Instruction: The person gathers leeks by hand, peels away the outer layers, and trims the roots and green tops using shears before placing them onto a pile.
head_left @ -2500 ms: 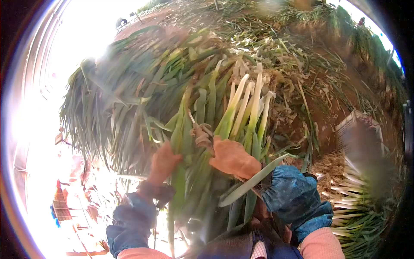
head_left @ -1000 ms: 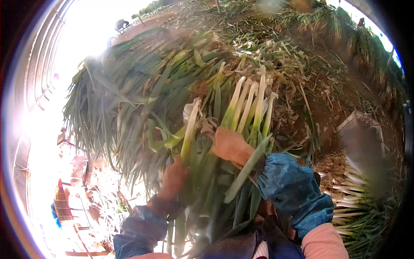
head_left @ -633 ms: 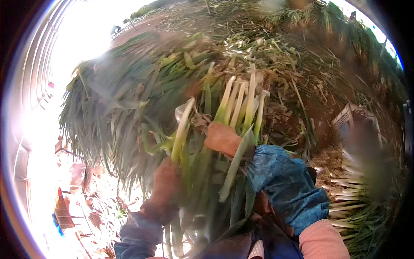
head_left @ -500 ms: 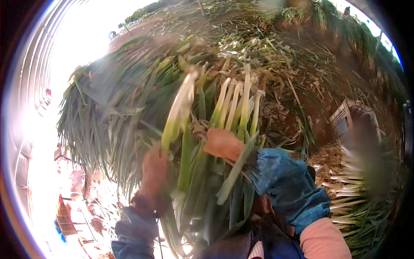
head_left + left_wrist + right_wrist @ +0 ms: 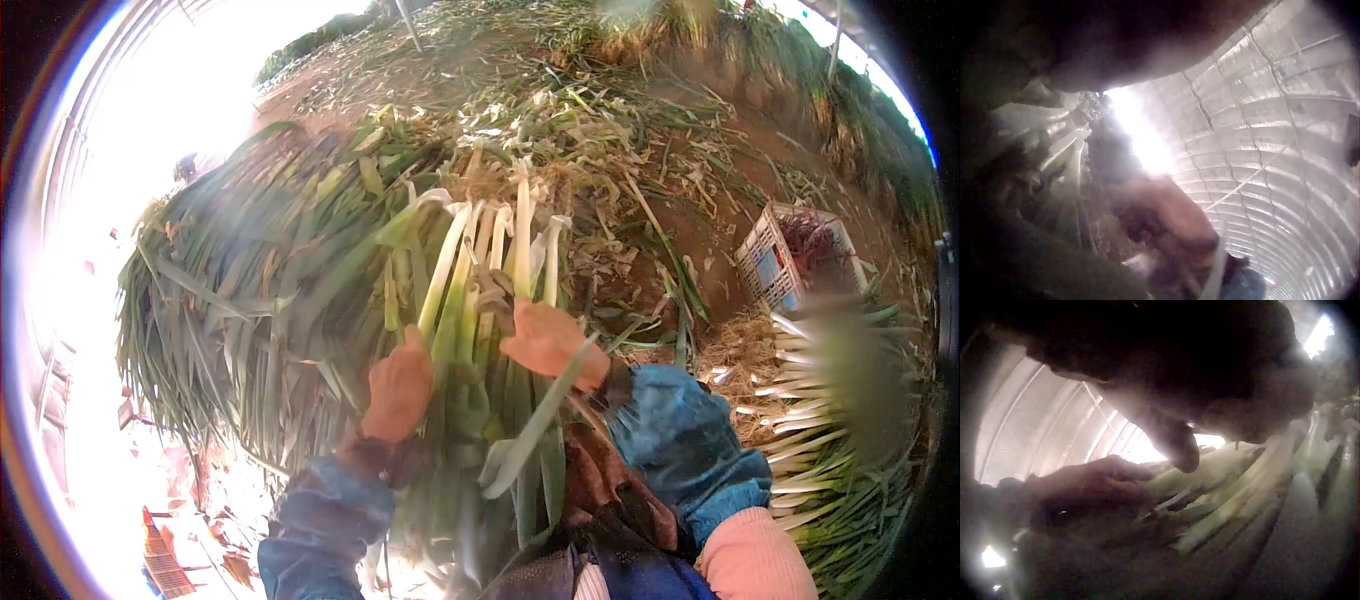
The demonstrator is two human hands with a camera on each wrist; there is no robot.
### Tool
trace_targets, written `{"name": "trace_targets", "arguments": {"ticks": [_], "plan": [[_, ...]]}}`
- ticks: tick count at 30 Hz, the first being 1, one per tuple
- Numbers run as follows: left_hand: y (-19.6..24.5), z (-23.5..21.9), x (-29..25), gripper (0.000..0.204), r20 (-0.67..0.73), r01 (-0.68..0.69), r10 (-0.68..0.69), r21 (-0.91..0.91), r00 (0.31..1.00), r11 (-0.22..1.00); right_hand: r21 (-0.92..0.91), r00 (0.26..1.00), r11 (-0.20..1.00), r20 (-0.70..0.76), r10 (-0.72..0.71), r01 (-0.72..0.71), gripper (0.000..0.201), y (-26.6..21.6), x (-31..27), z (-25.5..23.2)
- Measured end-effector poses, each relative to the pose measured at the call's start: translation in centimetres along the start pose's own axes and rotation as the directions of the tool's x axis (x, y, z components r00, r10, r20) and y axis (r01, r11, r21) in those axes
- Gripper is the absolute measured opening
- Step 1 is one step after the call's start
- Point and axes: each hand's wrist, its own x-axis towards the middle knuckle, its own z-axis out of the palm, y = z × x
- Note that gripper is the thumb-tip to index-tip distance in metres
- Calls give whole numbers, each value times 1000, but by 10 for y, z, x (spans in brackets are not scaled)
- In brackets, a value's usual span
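In the head view, my left hand (image 5: 398, 388) grips white-stemmed leeks (image 5: 445, 265) at the left side of a bunch, their root ends pointing away. My right hand (image 5: 548, 342) closes around the same bunch on its right, below the pale stems. A withered brown leaf (image 5: 492, 290) lies across the stems beside my right fingers. One long green leaf (image 5: 545, 420) crosses in front of the right wrist. In the right wrist view, the left hand (image 5: 1085, 484) lies close beside the pale stalks (image 5: 1229, 512). The palms and much of the leaves are hidden.
A big heap of untrimmed leeks (image 5: 250, 300) spreads at the left. Stripped leaves and roots (image 5: 600, 210) litter the soil ahead. At the right stand a plastic crate (image 5: 775, 260) and a laid-out row of cleaned leeks (image 5: 800, 440). A pole (image 5: 408, 25) rises far off.
My left hand has brought its leeks rightward, from apart to against the right hand's bunch. The right hand keeps its grip. The head view has turned slightly, showing more of the crate.
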Motion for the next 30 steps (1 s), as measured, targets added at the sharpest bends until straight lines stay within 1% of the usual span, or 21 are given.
{"name": "trace_targets", "arguments": {"ticks": [2,3,5,6,8,9,11,12,14,15,18,19,21,22,23,24,26,27,28,29,30], "plan": [[2,-1,-11,15,62,20,-18,-35,998,999,-10,999,1000,45,29,-29,45,-1,19,-4],[2,-2,-14,15,93,34,-29,-52,995,998,-25,999,999,17,39,-38,44,1,27,-2],[-1,-2,-17,22,130,58,-45,-98,991,993,-53,998,997,-43,51,-53,44,5,43,6],[-3,-2,-18,25,151,69,-50,-123,987,990,-46,999,998,-21,45,-46,43,3,41,5],[3,2,-21,27,165,86,-70,-91,984,992,-34,999,999,24,38,-37,41,-1,34,3],[6,5,-22,28,170,95,-81,-76,982,993,-60,998,998,56,26,-23,40,-4,33,-3],[9,6,-31,27,169,30,-2,-163,986,986,-107,992,994,127,-3,17,39,-8,36,-15],[8,6,-37,27,165,5,29,-203,986,979,-97,994,995,102,41,-31,40,-6,39,-15],[8,10,-48,19,143,-67,102,-228,984,971,-73,992,991,55,114,-110,41,1,50,-14],[6,12,-51,15,131,-101,136,-243,982,965,-21,991,994,-83,106,-108,42,3,45,-9],[-10,24,-34,28,43,-150,178,-369,983,917,-135,998,989,-36,59,-64,44,-26,18,-10],[-15,31,-20,27,43,-233,258,-309,965,922,-138,1000,990,2,-6,7,47,-25,13,-8],[-31,49,21,26,65,-397,414,-181,908,900,-195,1000,981,-18,14,-18,41,-8,27,-4],[-48,63,43,24,-185,-520,497,-105,848,848,-226,999,974,-34,21,-28,38,3,38,-2],[-68,72,66,23,-416,-614,560,6,717,789,-192,992,981,-129,-17,-8,38,18,44,2],[-89,70,93,25,-609,-636,358,-329,707,698,-191,994,981,-107,7,-28,38,15,43,-1],[-121,15,127,36,-661,-391,155,-225,735,893,-190,996,979,-56,65,-74,39,9,34,-5],[-130,-31,126,44,-600,-17,176,261,780,965,-172,998,984,-45,47,-54,40,17,32,1],[-150,-44,121,52,-598,97,98,284,796,954,-157,999,987,-29,41,-45,40,15,27,2],[-166,-47,121,56,-601,292,-103,226,793,929,-145,999,989,-16,33,-35,40,10,20,-2],[-181,-50,121,60,-579,480,-299,185,758,857,-131,1000,991,-1,24,-24,40,5,16,-7]]}}
